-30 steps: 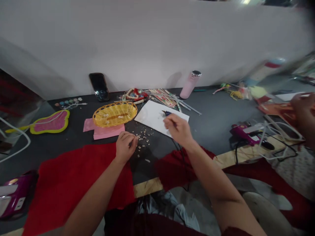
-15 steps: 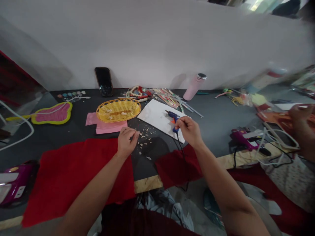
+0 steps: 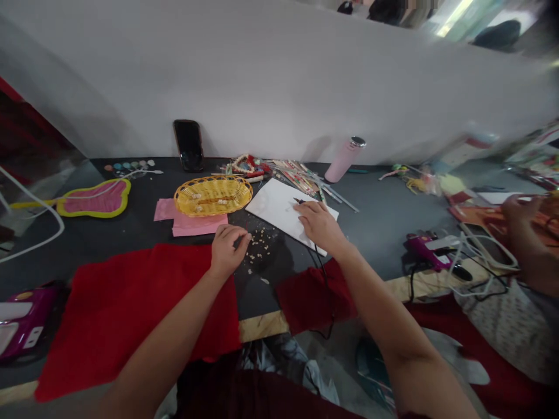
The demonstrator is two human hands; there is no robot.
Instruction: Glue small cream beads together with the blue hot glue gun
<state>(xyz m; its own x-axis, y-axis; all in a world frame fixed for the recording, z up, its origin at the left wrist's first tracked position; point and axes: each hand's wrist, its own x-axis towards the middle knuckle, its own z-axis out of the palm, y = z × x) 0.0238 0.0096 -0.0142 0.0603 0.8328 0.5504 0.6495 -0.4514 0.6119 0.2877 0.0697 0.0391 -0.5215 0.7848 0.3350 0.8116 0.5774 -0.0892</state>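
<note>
My right hand (image 3: 322, 227) is over a blue glue gun lying on a white board (image 3: 275, 203), its fingers closed around the body. Only the dark nozzle (image 3: 298, 201) pokes out past the fingers, and the black cord (image 3: 324, 267) trails down toward the table's front edge. With thumb and fingertips pinched together, my left hand (image 3: 227, 250) hovers beside scattered small pale bits (image 3: 261, 244). Whatever is in that pinch is too small to make out. Behind the left hand, a yellow woven basket (image 3: 213, 198) holds a few pale pieces and overlaps pink sheets (image 3: 196, 225).
Red cloth (image 3: 144, 297) covers the front left, near a purple device (image 3: 30, 317). Along the wall are a phone (image 3: 189, 145), a bundle of sticks (image 3: 299, 174) and a pink bottle (image 3: 346, 159). At right, another person's hand (image 3: 519, 209) works beside a second purple device (image 3: 430, 247).
My right hand has moved a little left and down over the glue gun, now covering most of it. The left hand keeps its pinch nearly in place. The view has shifted slightly.
</note>
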